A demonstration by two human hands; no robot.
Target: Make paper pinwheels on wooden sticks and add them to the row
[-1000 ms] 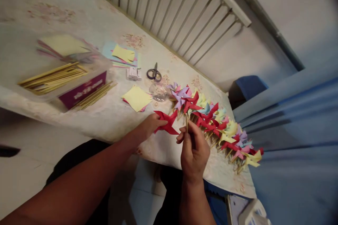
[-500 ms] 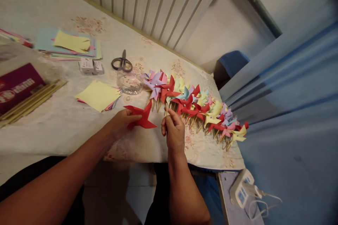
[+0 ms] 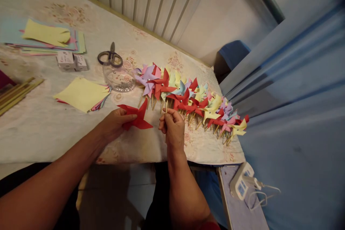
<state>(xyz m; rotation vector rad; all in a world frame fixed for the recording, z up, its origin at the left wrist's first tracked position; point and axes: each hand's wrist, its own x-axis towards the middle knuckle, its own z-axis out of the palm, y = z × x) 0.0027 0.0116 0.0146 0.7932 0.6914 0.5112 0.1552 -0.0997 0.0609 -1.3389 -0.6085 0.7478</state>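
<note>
Between the thumb and fingers of my left hand is a red paper pinwheel, its blades folded out, held above the cloth. My right hand is closed around a thin wooden stick that points up from the fingers. The stick and the red paper are apart. Just beyond my right hand lies a long row of finished pinwheels in red, yellow, pink, purple and light blue, their sticks towards me. A clear round dish of small shiny pieces stands past the red pinwheel.
Left of the dish lies a stack of yellow-topped paper squares. Behind are scissors, small white boxes and a pile of coloured paper. Wooden sticks lie far left. A power strip sits beyond the table's right edge.
The whole scene has shifted left and slightly up in the view as the camera turned. Both hands keep hold of the same red pinwheel and stick.
</note>
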